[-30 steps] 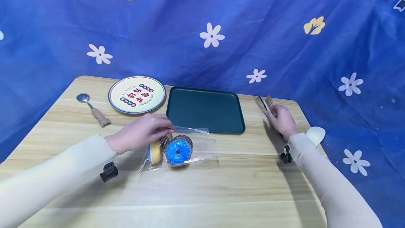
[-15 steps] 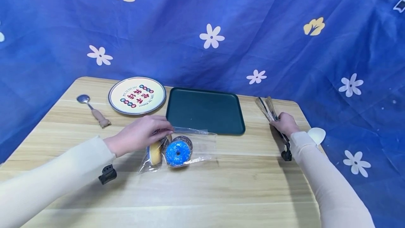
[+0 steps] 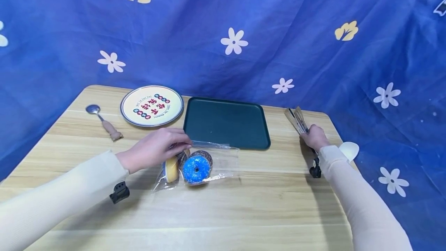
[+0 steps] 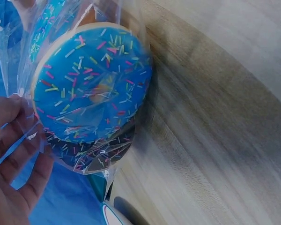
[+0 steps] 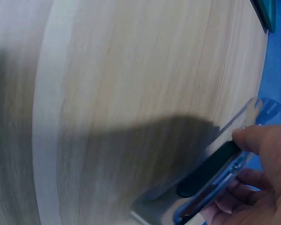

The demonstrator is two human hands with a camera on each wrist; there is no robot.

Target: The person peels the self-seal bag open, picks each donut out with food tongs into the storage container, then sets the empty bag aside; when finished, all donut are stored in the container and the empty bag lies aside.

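My left hand [image 3: 156,147] pinches the top edge of a clear plastic bag [image 3: 224,162] in the middle of the table. Inside the bag are several donuts; a blue-iced donut [image 3: 196,169] with sprinkles faces the head view, and another blue-iced donut [image 4: 93,84] fills much of the left wrist view with a dark one behind it. At the right my right hand [image 3: 315,138] grips a pair of metal tongs [image 3: 295,121] around the dark grip part of the handle [image 5: 208,171]. The tong tips point toward the back of the table, slightly apart.
A dark green tray [image 3: 226,123] lies at the back centre, and a white plate [image 3: 151,106] with red lettering is left of it. A spoon [image 3: 104,122] with a brown handle lies at the far left. Something white and rounded [image 3: 349,150] sits by the right edge.
My right hand has shifted back along the tongs' handle, and the tong tips have drawn closer together. My left hand stays on the bag.
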